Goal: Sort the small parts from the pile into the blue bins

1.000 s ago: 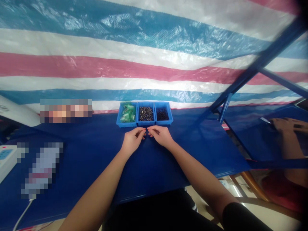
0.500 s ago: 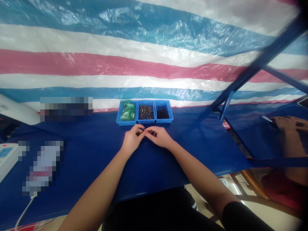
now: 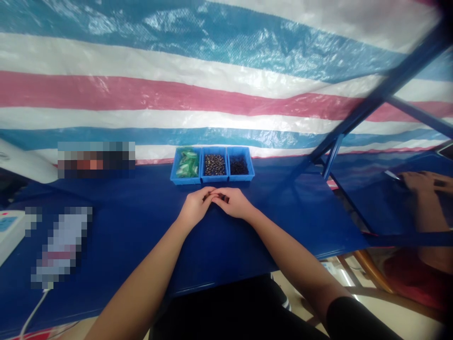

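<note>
My left hand (image 3: 194, 208) and my right hand (image 3: 232, 203) rest together on the blue table (image 3: 141, 226), fingertips touching in a pinch over something small and dark that I cannot make out. Just behind them stand three small blue bins side by side: the left bin (image 3: 186, 166) holds green pieces, the middle bin (image 3: 214, 165) holds dark speckled small parts, the right bin (image 3: 239, 165) holds black small parts.
A striped tarp (image 3: 212, 85) hangs behind the table. A white device (image 3: 9, 229) with a cable lies at the left edge. A blue metal frame (image 3: 354, 123) rises on the right. Another person's hand (image 3: 423, 182) rests on the neighbouring table.
My two hands have drawn closer, from fingertips just meeting to fingers overlapping and pinched together. The view has shifted slightly upward.
</note>
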Demonstrator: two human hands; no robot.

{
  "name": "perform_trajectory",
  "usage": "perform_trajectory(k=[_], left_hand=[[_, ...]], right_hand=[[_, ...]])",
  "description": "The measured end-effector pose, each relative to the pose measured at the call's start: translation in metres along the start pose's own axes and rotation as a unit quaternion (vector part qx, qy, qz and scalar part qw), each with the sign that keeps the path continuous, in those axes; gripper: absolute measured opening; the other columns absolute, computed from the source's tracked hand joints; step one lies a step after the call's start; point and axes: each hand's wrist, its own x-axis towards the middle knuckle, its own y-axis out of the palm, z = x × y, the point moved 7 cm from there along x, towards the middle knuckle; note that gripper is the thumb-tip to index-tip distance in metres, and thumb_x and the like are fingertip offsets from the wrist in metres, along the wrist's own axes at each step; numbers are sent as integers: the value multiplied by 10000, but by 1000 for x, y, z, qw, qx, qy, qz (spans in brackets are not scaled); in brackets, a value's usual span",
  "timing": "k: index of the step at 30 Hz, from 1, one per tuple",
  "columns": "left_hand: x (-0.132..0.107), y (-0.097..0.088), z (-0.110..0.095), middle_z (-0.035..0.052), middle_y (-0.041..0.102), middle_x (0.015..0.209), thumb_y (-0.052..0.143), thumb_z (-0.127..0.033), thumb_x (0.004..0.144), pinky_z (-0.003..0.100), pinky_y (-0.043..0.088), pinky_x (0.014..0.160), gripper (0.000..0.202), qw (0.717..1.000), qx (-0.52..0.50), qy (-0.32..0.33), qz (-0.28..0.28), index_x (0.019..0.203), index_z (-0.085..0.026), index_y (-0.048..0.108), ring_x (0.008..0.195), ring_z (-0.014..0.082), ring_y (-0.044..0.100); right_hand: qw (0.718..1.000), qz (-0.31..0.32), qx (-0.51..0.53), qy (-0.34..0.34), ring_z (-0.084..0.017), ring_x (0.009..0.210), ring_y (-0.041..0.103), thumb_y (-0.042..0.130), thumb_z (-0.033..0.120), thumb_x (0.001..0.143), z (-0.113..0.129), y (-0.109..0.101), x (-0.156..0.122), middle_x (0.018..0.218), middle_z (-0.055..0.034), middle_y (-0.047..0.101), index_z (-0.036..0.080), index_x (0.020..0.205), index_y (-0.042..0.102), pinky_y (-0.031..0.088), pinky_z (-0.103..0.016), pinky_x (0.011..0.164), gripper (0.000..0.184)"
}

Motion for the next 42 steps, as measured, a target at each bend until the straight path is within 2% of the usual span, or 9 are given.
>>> perform_trajectory(k=[6,9,12,14,21,27,30,36,42], left_hand=[[-1,3,-8,45,718,1156,498,-328,961,310,521,951,300,999,-8,39,-4,1167,-218,685,1042,195,682],[0,3,-6,46,733,1112,509,-320,953,305,553,872,302,1000,-14,24,-8,1169,-213,691,910,180,710],[0,-1,-2,20,756,923,550,-350,932,264,555,708,268,999,-25,-13,-16,1098,-217,714,672,138,684],[0,-3,-2,2,741,814,576,-379,916,243,530,645,240,999,-32,-27,-18,1018,-217,721,626,128,665],[-1,-4,-1,-14,705,712,602,-415,893,224,493,616,225,997,-40,-63,-26,845,-198,634,609,121,657],[-1,0,0,-20,701,719,611,-434,886,230,499,646,226,996,-48,-67,-19,930,-218,660,622,125,661],[-1,0,-1,-21,697,720,575,-414,909,232,499,652,232,998,-36,-56,-14,1005,-225,669,626,125,663],[-1,-1,-5,-17,691,711,539,-376,923,232,499,655,245,999,-21,-44,-8,1057,-219,670,633,127,659],[-1,-1,-5,-19,670,688,550,-397,915,226,463,609,243,999,-6,-31,-20,992,-210,686,597,116,610]], right_hand=[[999,-48,8,24,-131,713,662,682,291,838,-7,-5,1,894,1,762,234,924,762,504,-250,715,130],[996,-72,27,46,-140,734,678,725,319,800,-12,-8,1,879,0,767,236,885,769,514,-254,720,127],[992,-90,51,70,-143,718,680,758,351,762,-15,-10,0,830,-7,759,221,880,763,519,-247,680,176],[991,-98,55,71,-141,695,670,769,365,747,-13,-11,0,792,-7,749,217,890,758,517,-245,657,206],[990,-127,47,46,-146,738,673,623,333,877,-10,-16,0,840,-30,747,209,910,747,523,-264,713,179],[991,-108,50,56,-131,677,652,540,339,930,-18,-14,2,749,-11,706,198,929,723,502,-247,668,231],[993,-104,41,47,-136,706,671,587,326,900,-18,-13,1,792,-16,732,201,929,730,506,-248,686,192],[990,-123,11,69,-138,674,647,673,379,838,-20,-16,0,760,-9,722,200,773,693,489,-252,653,192],[991,-97,62,65,-122,664,651,551,290,910,-22,-11,0,821,-16,720,196,915,684,524,-253,682,164]])
